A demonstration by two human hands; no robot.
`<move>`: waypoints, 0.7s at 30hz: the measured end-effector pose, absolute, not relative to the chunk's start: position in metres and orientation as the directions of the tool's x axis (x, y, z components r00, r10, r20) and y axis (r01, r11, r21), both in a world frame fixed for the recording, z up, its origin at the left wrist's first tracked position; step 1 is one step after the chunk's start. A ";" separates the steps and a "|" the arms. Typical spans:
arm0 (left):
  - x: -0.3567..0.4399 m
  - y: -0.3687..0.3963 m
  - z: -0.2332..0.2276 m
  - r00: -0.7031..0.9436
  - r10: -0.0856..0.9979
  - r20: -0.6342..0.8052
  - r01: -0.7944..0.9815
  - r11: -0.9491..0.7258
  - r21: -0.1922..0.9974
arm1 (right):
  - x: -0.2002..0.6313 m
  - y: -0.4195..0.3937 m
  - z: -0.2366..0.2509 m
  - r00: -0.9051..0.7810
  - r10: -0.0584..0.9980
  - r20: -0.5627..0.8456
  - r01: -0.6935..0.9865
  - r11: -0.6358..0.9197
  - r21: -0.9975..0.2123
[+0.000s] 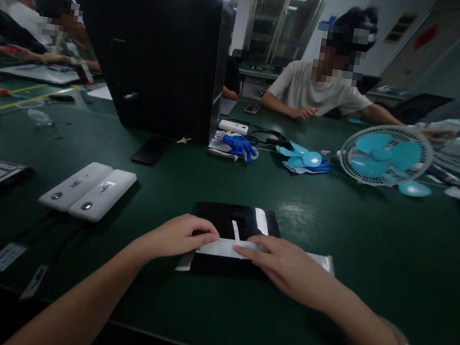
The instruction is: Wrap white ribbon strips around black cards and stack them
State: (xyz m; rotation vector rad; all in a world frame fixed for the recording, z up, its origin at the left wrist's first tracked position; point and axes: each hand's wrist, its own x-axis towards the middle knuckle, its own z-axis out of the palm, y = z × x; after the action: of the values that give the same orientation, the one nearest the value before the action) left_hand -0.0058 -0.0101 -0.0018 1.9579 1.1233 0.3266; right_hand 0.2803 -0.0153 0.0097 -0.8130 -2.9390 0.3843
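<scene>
A flat black device (223, 217) lies on the green table (352, 248) just in front of me. A white strip (223, 247) runs across its near edge. My left hand (179, 237) pinches the left end of that strip with curled fingers. My right hand (281, 264) lies flat over the strip's right part, fingertips pressing it down. A silver-grey end of the strip (323, 261) sticks out past my right hand. A narrow white tab (261, 221) lies on the device's top.
Two white oblong units (89, 189) lie to the left, a dark phone (150, 150) beyond them. A large black case (161, 55) stands at the back. A blue glove (240, 146), loose fan blades (305, 159) and a white fan (386, 155) lie far right. A person sits opposite.
</scene>
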 end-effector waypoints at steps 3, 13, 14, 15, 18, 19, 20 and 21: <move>-0.004 -0.011 -0.003 0.494 0.856 -0.150 0.752 -0.335 0.568 | 0.283 -0.013 0.006 -0.860 0.510 0.016 0.498 0.845 -0.195; 0.003 -0.013 -0.009 0.490 0.857 -0.161 0.821 -0.390 0.418 | 0.279 -0.017 0.005 -0.873 0.486 -0.050 0.489 0.868 -0.085; 0.004 -0.014 -0.009 0.489 0.857 -0.164 0.823 -0.391 0.412 | 0.278 -0.017 0.005 -0.874 0.483 -0.054 0.486 0.870 -0.082; 0.004 -0.014 -0.009 0.489 0.857 -0.166 0.826 -0.393 0.405 | 0.278 -0.017 0.004 -0.875 0.481 -0.056 0.484 0.872 -0.079; 0.004 -0.014 -0.009 0.475 0.864 -0.169 0.842 -0.390 0.372 | 0.276 -0.017 0.004 -0.875 0.482 -0.050 0.484 0.872 -0.072; 0.004 -0.014 -0.009 0.465 0.868 -0.172 0.850 -0.383 0.362 | 0.275 -0.018 0.004 -0.873 0.485 -0.047 0.487 0.870 -0.073; 0.004 -0.014 -0.009 0.453 0.874 -0.174 0.857 -0.373 0.355 | 0.274 -0.018 0.004 -0.872 0.488 -0.040 0.490 0.868 -0.078; 0.004 -0.014 -0.009 0.439 0.881 -0.176 0.864 -0.361 0.352 | 0.274 -0.018 0.004 -0.870 0.493 -0.034 0.493 0.865 -0.088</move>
State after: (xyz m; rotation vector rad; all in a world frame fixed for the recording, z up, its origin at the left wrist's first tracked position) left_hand 0.0044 -0.0143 -0.0092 2.3058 1.4792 0.0599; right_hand 0.2739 -0.0184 0.0042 -0.8045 -3.0437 0.1480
